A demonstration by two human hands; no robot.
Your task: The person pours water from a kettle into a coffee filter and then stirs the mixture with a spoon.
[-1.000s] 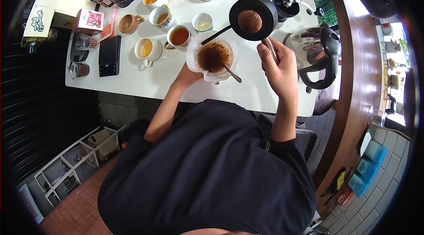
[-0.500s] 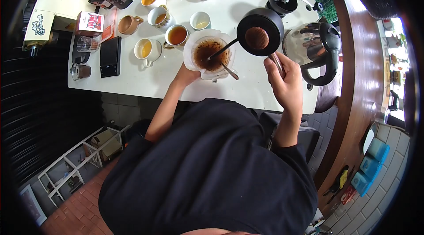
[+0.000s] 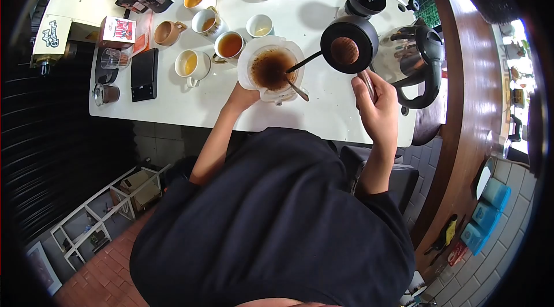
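Since the frame before, the black kettle (image 3: 349, 47) has shifted a little to the right, taking the tip of its spout (image 3: 304, 62) from about the middle of the wet coffee (image 3: 269, 69) to its right side, close by the spoon (image 3: 299, 91). From the left, a black scale (image 3: 144, 74) lies flat on the white table (image 3: 340, 115), and next come cups, among them a white cup (image 3: 203, 68) with yellow liquid. Then the left hand (image 3: 243, 97) is set against the near left side of the paper filter (image 3: 247, 64); its fingers are hidden underneath, so how firmly it grips cannot be told. Coffee and dark liquid sit inside that filter, with the spoon leaning out over the near right edge. Farther right, the right hand (image 3: 378, 99) is wrapped around the kettle's handle, keeping the body beside the filter rather than above it. Pouring water over the grounds looks to be the step in hand, though no stream can be made out. The next move seems to call for a steady left side and a spout guided clear of spoon and paper.
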